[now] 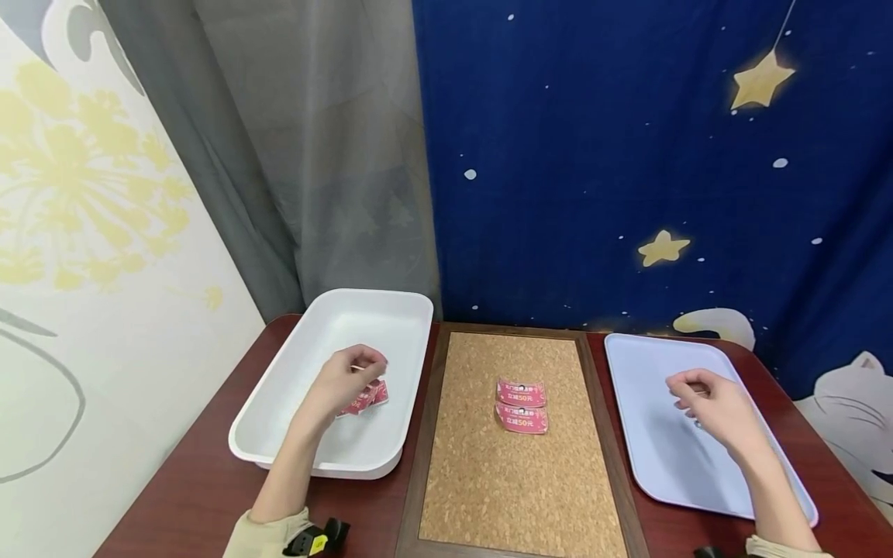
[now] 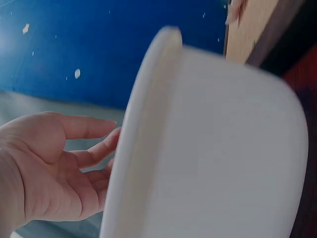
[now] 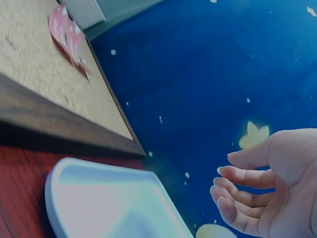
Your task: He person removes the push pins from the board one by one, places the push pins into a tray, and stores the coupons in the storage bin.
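Head view shows the left hand (image 1: 346, 381) over the left coupons (image 1: 380, 393), right hand (image 1: 713, 401) over the right tray (image 1: 649, 442), fingers loosely bent, seemingly empty, likely fetching, which next needs a pinch.

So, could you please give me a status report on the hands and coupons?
Left hand above white tub, right hand above blue tray; nothing seen in either. Two pink coupons on corkboard, hands clear.
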A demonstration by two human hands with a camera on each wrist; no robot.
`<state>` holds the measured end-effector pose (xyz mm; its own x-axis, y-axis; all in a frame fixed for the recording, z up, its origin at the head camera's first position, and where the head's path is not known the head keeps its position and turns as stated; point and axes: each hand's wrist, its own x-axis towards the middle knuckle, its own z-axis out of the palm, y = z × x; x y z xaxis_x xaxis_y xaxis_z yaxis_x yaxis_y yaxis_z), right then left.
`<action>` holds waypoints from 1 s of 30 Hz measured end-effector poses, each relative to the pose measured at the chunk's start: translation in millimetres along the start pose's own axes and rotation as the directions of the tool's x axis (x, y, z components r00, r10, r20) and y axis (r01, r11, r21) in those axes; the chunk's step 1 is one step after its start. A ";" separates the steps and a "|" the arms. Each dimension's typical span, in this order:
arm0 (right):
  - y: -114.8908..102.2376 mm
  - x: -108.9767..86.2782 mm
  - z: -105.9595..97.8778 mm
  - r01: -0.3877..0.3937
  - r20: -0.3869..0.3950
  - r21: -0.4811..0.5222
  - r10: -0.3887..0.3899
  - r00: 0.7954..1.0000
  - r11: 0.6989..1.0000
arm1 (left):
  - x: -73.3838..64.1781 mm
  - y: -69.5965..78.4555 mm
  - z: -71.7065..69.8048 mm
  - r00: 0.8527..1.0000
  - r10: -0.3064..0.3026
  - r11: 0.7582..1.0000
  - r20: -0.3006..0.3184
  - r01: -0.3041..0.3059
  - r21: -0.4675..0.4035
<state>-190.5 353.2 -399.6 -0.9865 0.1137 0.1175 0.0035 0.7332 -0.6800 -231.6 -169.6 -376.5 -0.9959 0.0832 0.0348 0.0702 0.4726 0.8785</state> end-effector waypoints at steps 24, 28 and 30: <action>-48.9 3.4 53.3 0.095 0.074 0.111 -0.103 0.992 0.989 | 8.3 30.1 63.7 0.977 0.103 0.989 0.186 -0.080 -0.126; -54.9 5.8 62.6 0.110 0.084 0.138 -0.123 0.989 0.984 | 9.1 33.0 75.9 0.972 0.123 0.987 0.198 -0.099 -0.124; -57.9 7.1 69.3 0.113 0.098 0.151 -0.129 0.987 0.982 | 9.3 34.3 83.0 0.968 0.140 0.985 0.209 -0.115 -0.130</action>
<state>-209.0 265.1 -409.6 -0.9900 -0.0477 0.1328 -0.1329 0.6314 -0.7640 -233.8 -79.8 -385.6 -0.9421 0.3303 0.0575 0.1762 0.3417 0.9231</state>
